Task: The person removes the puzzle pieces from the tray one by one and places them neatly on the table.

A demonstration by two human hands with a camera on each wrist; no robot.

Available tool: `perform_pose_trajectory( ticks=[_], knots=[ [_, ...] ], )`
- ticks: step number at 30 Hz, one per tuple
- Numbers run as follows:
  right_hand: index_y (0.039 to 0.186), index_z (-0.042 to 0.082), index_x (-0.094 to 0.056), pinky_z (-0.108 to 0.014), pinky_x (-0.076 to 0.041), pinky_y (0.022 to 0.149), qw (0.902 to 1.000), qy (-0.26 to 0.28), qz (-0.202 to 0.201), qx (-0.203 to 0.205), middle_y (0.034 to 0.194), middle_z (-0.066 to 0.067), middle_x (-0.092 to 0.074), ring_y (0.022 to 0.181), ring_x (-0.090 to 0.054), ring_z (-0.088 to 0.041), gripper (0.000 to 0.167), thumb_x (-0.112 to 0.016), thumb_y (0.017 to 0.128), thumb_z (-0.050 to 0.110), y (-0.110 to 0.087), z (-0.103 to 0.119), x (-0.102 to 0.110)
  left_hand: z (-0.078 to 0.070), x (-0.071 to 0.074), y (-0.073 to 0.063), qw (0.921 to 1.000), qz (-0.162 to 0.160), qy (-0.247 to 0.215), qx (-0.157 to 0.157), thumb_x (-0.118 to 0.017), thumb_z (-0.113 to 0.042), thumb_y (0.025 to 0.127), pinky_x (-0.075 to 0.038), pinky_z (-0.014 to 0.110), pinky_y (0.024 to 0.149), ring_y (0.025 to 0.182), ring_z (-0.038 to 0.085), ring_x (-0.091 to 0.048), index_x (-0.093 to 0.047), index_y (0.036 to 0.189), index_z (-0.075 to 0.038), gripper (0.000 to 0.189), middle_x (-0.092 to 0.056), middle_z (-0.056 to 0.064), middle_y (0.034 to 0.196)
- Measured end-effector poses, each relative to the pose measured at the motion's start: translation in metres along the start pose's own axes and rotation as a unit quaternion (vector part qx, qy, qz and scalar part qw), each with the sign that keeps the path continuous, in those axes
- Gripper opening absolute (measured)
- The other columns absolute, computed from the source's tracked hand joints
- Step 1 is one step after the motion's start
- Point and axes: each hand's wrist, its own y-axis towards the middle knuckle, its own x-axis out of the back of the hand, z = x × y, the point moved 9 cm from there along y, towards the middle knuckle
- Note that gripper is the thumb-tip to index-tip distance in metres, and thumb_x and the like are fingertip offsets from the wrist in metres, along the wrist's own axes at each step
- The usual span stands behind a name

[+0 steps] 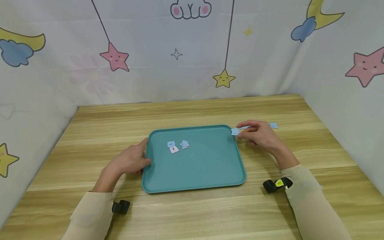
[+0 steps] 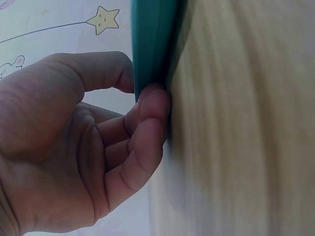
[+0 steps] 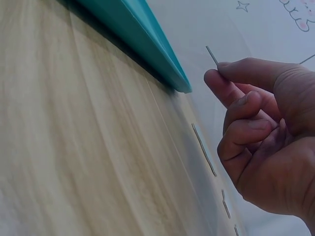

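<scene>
The right hand (image 1: 258, 135), right of centre in the frame, pinches a small blue piece (image 1: 235, 132) that juts left toward the teal tray's (image 1: 201, 171) upper right corner; the left hand (image 1: 132, 158) grips the tray's left rim; the tray's long axis runs across the frame. Two small groups of pieces (image 1: 174, 149) lie on its upper left part, left of and lower than the pinched piece, nearer the left hand.
</scene>
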Motion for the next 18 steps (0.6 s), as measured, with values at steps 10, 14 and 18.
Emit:
perform_pose_trajectory(
  ticks=[10,14,18],
  knots=[
    [0.133,-0.001,-0.065,-0.025,-0.033,0.049,0.9999,0.008,0.000,-0.012,0.082,0.006,-0.077,0.051,-0.042,-0.010,0.040,-0.074,0.096,0.011,0.001,-0.011,0.011,-0.001,0.001,0.000,1.0000,0.001,0.003,-0.001,-0.058,-0.009,0.095,-0.045,0.032,0.053,0.052,0.016,-0.061,-0.003,0.164,0.012,0.091,-0.064,0.005,0.062],
    [0.136,-0.003,-0.063,-0.024,-0.031,0.047,0.9997,0.008,0.002,-0.023,0.079,0.007,-0.075,0.049,-0.041,-0.010,0.045,-0.075,0.095,0.011,0.002,-0.016,0.014,-0.001,0.000,0.000,1.0000,0.002,0.003,0.000,-0.057,-0.009,0.095,-0.045,0.032,0.053,0.051,0.016,-0.060,-0.003,0.164,0.012,0.091,-0.064,0.005,0.062],
    [0.136,-0.003,-0.063,-0.024,-0.031,0.046,0.9993,0.002,-0.001,-0.037,0.077,0.007,-0.073,0.048,-0.041,-0.009,0.047,-0.077,0.093,0.011,0.002,-0.019,0.019,-0.001,0.000,0.000,1.0000,0.002,0.003,0.000,-0.057,-0.009,0.095,-0.045,0.032,0.053,0.052,0.016,-0.060,-0.003,0.165,0.012,0.091,-0.064,0.005,0.062]
  ],
)
